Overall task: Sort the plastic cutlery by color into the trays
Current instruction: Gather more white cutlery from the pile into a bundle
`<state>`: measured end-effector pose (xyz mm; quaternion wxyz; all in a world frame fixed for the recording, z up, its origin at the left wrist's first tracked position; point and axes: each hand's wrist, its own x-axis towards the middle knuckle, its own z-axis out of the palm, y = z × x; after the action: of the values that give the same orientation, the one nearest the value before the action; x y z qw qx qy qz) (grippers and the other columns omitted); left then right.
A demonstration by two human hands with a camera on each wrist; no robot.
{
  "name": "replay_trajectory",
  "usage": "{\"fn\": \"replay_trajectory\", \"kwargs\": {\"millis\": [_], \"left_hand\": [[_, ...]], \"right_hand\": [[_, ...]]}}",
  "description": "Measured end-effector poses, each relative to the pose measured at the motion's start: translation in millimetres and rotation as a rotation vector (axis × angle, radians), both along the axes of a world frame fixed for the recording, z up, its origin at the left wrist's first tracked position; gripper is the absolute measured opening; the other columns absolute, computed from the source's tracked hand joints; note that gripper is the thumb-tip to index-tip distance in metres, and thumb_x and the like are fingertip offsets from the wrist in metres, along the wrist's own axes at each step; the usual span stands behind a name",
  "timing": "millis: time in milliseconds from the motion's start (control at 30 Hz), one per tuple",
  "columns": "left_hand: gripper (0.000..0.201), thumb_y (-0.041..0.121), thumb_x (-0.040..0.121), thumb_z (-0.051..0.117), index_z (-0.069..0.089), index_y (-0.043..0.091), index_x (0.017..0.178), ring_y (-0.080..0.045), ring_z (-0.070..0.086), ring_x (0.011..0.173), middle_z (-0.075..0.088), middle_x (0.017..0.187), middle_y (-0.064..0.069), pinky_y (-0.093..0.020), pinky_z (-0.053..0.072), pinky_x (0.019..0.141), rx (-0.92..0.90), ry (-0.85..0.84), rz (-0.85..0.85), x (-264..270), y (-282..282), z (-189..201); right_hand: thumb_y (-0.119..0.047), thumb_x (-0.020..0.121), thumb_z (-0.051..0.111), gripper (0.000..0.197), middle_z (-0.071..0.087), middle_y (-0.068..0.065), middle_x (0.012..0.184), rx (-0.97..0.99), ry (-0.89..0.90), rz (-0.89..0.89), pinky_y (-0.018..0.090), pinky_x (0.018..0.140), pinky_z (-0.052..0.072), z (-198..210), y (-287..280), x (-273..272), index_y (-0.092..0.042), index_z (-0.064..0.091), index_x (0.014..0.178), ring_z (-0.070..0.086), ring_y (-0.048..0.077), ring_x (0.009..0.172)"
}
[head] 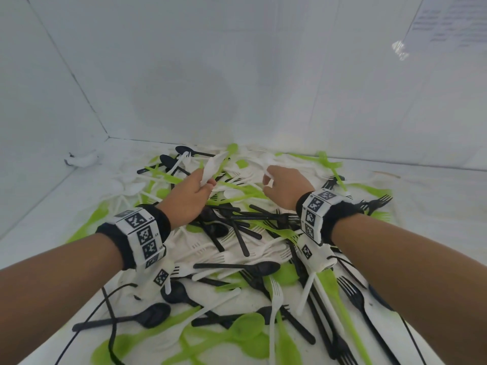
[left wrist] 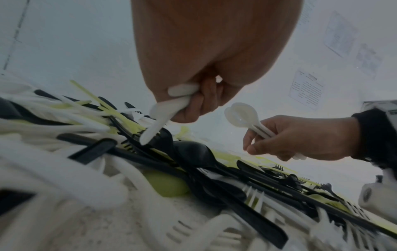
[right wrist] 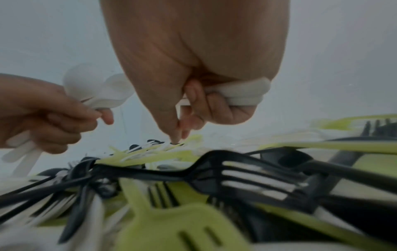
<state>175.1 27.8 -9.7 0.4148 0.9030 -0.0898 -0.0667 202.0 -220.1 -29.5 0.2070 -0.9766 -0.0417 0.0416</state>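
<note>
Cutlery in white, black and green lies heaped across the surface, tangled toward its far edge. Left hand grips a bundle of white spoons; right hand clutches more white spoons. No trays show. The pieces look light, stiff and slippery; handles seem best pinched mid-shaft.
</note>
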Motion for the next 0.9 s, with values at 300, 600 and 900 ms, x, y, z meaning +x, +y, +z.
{"fn": "replay_trajectory", "kwargs": {"millis": [300,600,900], "left_hand": [[0.017,0.014,0.106,0.041,0.055,0.017,0.115,-0.013,0.051,0.06,0.059,0.079,-0.006,-0.025,0.043,0.057,-0.182,0.137,0.075,-19.1,14.5,2.8],[0.026,0.007,0.097,0.041,0.057,0.022,0.111,-0.013,0.039,0.058,0.046,0.069,0.002,-0.03,0.033,0.053,-0.176,0.102,0.129,-33.6,31.9,5.1],[0.018,0.01,0.102,0.044,0.058,0.017,0.109,-0.008,0.039,0.053,0.046,0.068,0.003,-0.023,0.034,0.053,-0.157,0.069,0.1,-44.5,28.6,5.9]], "right_hand": [[-0.027,0.097,0.056,0.021,0.058,0.006,0.119,-0.271,0.031,0.091,0.035,0.079,0.048,-11.5,28.4,-2.4,-0.019,0.058,0.115,0.062,0.03,0.107],[-0.025,0.096,0.059,0.014,0.065,0.007,0.11,-0.473,-0.035,0.152,0.034,0.075,0.051,-4.3,38.2,-4.2,-0.017,0.062,0.107,0.066,0.029,0.099],[-0.041,0.084,0.065,0.042,0.06,0.002,0.102,-0.272,0.013,0.092,0.033,0.069,0.049,14.6,36.4,-16.9,-0.018,0.052,0.117,0.059,0.026,0.085]]}}
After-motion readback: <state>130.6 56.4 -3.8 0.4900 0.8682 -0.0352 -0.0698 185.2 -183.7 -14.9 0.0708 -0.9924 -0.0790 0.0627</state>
